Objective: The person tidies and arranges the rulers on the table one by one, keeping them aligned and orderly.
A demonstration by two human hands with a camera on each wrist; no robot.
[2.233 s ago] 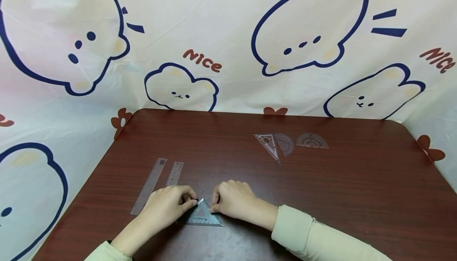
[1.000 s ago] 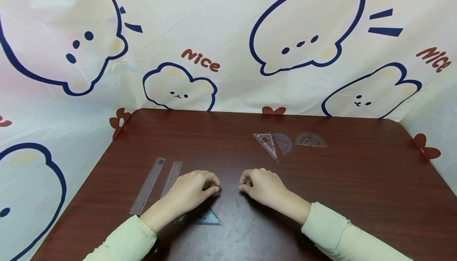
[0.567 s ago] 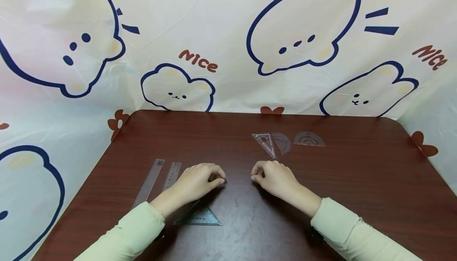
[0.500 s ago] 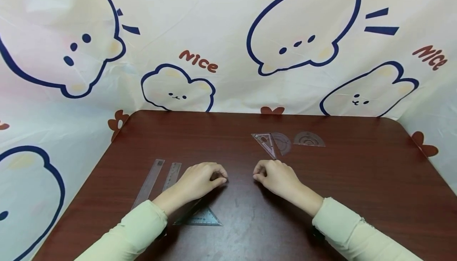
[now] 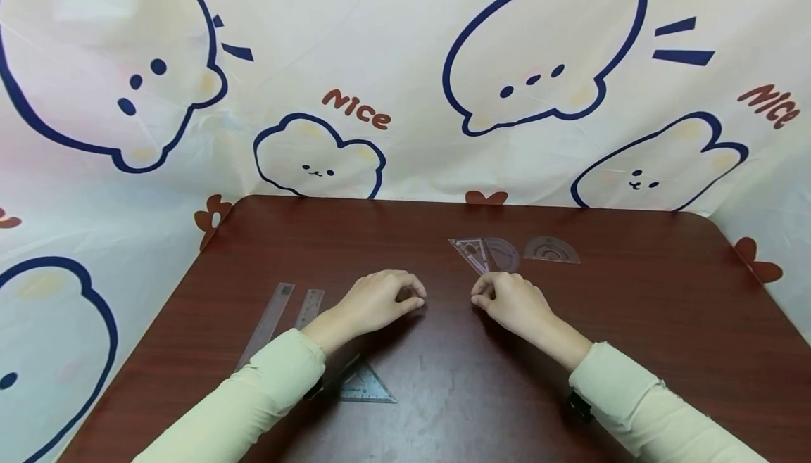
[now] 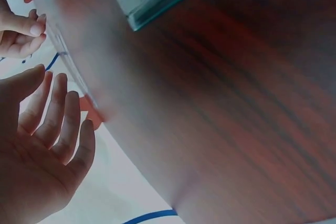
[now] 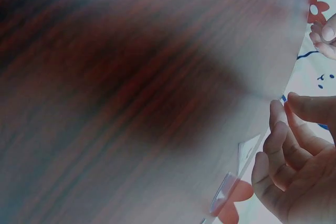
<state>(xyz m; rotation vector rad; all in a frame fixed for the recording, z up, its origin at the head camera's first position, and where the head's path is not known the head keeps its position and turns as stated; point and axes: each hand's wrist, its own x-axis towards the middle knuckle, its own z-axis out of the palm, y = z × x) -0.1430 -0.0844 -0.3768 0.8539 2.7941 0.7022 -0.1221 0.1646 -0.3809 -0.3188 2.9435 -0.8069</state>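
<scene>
My left hand (image 5: 379, 301) hovers over the middle of the table, its fingers loosely bent and nothing between them; the left wrist view shows the bare palm (image 6: 37, 166). To its right is my right hand (image 5: 518, 305), also holding nothing, with relaxed fingers in the right wrist view (image 7: 299, 166). A bluish clear set square (image 5: 369, 387) lies below my left forearm, which hides its left part. Just beyond my right fingertips lies a small clear set square (image 5: 469, 252), against a purplish protractor (image 5: 505, 253). Another clear protractor (image 5: 552, 250) lies farther right.
Two clear rulers, a longer one (image 5: 269, 319) and a shorter one (image 5: 310, 305), lie on the left side, partly covered by my left sleeve (image 5: 279, 378). Behind the brown table (image 5: 665, 308) hangs a printed cloth (image 5: 418, 48).
Both hands have let go of the bluish set square, which stays on the table. They have moved forward and to the right, the right hand nearing the small clear set square.
</scene>
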